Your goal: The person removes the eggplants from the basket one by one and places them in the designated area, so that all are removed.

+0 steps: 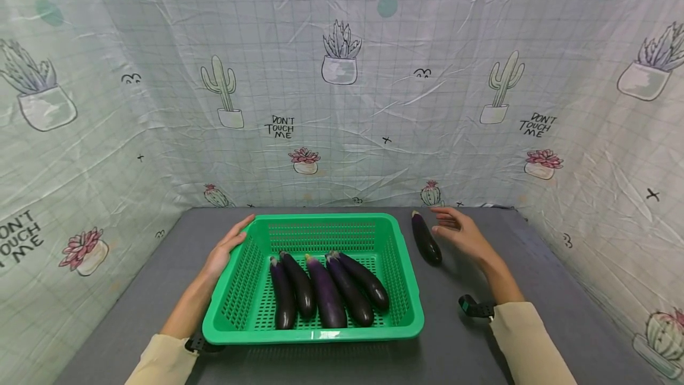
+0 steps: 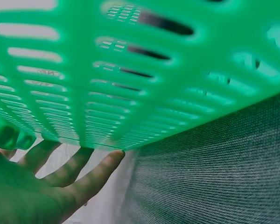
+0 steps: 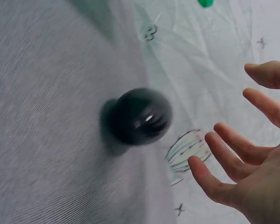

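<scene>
— On the table (image 1: 470,349), where does the loose eggplant (image 1: 426,238) lie?
— Just right of the basket (image 1: 315,333). The right hand (image 1: 462,232) is beside it, fingers spread, holding nothing.
— The left hand (image 1: 227,248)?
— Flat against the basket's left wall, fingers straight.

a dark purple, glossy eggplant (image 1: 426,238) lies lengthwise on the grey table (image 1: 540,290), just right of a green slotted plastic basket (image 1: 251,278). the basket sits flat, holding 5 more eggplants (image 1: 327,290) side by side.
</scene>
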The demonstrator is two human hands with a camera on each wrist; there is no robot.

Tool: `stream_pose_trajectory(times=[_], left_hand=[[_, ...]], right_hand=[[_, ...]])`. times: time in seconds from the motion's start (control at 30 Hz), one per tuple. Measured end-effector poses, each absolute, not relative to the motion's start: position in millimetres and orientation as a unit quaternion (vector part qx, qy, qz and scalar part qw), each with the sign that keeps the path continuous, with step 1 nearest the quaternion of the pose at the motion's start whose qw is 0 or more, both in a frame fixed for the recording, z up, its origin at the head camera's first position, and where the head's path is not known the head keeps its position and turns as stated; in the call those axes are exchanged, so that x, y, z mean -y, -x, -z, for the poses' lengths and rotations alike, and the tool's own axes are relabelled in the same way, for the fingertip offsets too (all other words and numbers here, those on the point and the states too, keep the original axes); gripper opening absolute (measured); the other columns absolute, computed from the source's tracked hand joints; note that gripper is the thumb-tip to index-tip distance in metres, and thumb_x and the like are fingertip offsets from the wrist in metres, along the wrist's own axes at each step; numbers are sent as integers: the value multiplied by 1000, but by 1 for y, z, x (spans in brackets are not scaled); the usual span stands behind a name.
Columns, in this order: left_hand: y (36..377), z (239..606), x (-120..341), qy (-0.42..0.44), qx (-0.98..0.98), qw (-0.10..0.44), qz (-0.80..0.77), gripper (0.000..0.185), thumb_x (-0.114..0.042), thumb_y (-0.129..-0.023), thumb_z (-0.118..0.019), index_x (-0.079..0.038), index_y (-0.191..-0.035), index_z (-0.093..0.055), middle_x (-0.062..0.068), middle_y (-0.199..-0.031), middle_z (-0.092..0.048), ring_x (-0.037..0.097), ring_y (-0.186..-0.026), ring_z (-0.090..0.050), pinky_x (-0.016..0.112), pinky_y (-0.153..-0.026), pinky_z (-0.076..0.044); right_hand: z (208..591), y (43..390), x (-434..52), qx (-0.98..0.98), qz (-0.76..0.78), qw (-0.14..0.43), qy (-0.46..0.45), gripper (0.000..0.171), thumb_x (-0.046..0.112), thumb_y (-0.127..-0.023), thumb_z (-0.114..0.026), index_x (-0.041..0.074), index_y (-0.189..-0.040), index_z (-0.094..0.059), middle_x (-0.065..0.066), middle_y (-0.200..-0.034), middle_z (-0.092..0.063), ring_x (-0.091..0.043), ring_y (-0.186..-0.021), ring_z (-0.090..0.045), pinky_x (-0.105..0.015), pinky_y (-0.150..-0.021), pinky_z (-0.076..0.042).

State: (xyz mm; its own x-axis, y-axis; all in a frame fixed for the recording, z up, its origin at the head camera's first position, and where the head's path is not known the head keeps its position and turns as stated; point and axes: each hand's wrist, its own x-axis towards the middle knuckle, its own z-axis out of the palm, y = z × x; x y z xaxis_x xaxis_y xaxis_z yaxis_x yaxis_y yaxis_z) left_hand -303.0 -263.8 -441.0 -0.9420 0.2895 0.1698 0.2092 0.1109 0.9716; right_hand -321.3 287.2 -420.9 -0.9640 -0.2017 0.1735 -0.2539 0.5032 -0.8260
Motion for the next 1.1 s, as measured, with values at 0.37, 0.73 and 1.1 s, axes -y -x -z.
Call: stream_pose_trajectory(times=[0.37, 0.73, 1.1], left_hand=[[302, 442, 265, -182, -723, 27, -666, 59, -25, -116, -29, 4, -164, -11, -9, -153, -41, -11, -123, -54, 10, -98, -47], [303, 445, 265, -190, -726, 19, -660, 59, -24, -116, -28, 4, -164, -12, -14, -153, -37, -12, -125, -52, 9, -100, -45], [301, 440, 262, -167, -738, 24, -654, 59, -27, -116, -28, 2, -165, -11, 19, -167, -23, -14, -123, -52, 9, -99, -46]], right_hand=[[393, 305, -269, 862, -480, 38, -160, 58, 23, -106, -61, 6, -158, -40, -29, -157, -41, -51, -144, -41, -67, -109, -44], [383, 300, -250, 856, -473, 37, -205, 56, 23, -107, -61, 8, -156, -41, -24, -159, -40, -51, -145, -40, -68, -111, -43], [374, 290, -231, 850, -470, 34, -235, 53, 23, -106, -61, 12, -155, -44, -20, -158, -45, -48, -143, -43, -68, -111, -43]])
